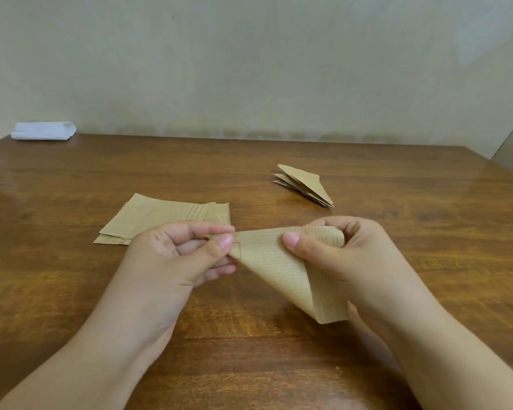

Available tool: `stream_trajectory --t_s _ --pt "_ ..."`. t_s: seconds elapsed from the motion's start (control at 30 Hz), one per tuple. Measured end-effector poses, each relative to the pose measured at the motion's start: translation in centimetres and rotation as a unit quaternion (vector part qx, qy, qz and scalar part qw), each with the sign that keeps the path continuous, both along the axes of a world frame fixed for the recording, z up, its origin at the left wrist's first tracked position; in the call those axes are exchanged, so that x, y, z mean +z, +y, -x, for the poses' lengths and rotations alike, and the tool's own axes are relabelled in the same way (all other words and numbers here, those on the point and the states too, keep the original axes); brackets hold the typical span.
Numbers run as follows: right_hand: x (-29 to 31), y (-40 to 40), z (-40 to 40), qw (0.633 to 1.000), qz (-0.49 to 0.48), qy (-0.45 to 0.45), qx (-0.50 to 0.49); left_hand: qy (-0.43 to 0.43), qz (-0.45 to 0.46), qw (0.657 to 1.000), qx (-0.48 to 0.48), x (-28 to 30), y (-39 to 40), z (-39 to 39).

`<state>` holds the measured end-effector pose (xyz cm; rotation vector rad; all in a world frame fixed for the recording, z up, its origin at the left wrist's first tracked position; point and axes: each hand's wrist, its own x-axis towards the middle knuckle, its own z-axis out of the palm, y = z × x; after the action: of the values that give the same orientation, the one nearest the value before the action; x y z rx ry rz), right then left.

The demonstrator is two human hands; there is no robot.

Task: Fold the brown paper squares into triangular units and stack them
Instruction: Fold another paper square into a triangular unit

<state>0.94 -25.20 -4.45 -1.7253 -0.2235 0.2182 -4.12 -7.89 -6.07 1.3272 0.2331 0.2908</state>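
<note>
A: What did you see at the table (71, 187)?

B: Person had one brown paper sheet (282, 261) held up off the wood, betw. both hands, already doubled over into a rough triangle w/ the point hanging down toward them.

A: And the grip?

B: Left hand (187, 255) pinched the sheet's left corner, thumb vs. forefinger, other fingers curled under. Right hand (347, 255) gripped the right corner, thumb on the front, fingers wrapped behind where the paper curled over.

A: The rest of the paper?

B: Flat squares (160, 220) lay in a loose pile on the table just beyond the left hand, edges fanned. Folded triangles (304, 184) sat stacked farther back, right of centre, well apart from the pile.

A: Anything else?

B: A folded white cloth (43, 131) at the far left corner, by the wall (249, 54).
</note>
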Motion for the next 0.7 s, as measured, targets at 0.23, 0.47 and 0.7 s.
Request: stream_trajectory --t_s 0.23,0.47,0.7 --pt "0.20 -0.07 0.07 0.999 -0.029 0.028 0.026 0.006 0.002 1.000 -0.005 -0.05 0.08 0.01" --pt "0.27 -0.11 0.07 0.998 -0.031 0.040 0.030 0.009 0.002 1.000 -0.011 0.03 0.07 0.02" --pt "0.23 -0.16 0.05 0.999 -0.030 0.025 0.025 0.022 0.021 0.999 -0.015 0.48 -0.13 0.21"
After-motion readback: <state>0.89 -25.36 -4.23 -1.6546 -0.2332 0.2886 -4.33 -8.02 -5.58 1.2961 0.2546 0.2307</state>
